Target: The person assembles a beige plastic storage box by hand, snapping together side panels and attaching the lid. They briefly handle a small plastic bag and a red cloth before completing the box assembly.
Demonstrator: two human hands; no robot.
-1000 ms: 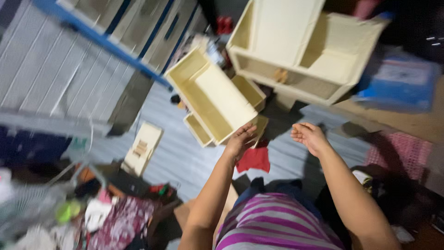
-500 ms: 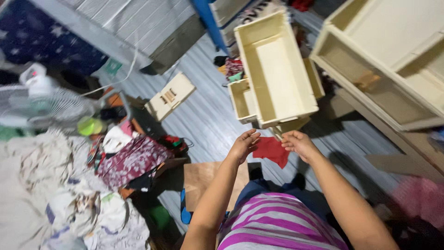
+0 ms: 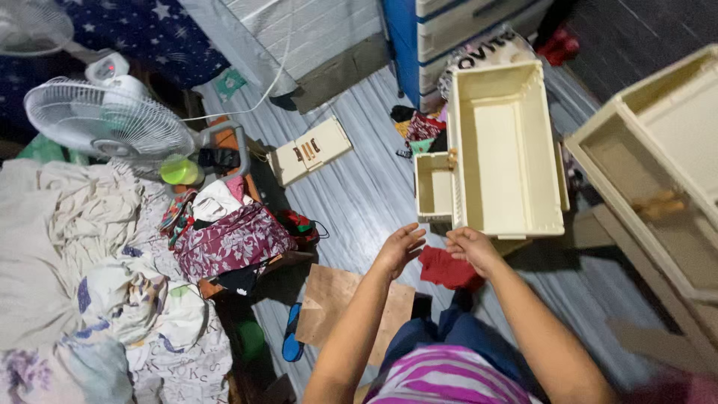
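Note:
My left hand hovers open, fingers spread, just below the near edge of a large cream plastic drawer that lies on the grey floor. My right hand is beside it, fingers loosely curled, over a red cloth on the floor; I cannot tell whether it touches the cloth. A smaller cream drawer sits against the large one's left side. Both forearms reach forward over my striped pink shirt.
A cream drawer cabinet stands at the right. A white fan and heaped clothes and bedding fill the left. A flat cream panel, cardboard and a blue slipper lie on the floor.
The view has swung left, bringing the fan and bedding in. Both hands stayed near the large drawer's edge, with the right hand drawing closer to the left above the red cloth.

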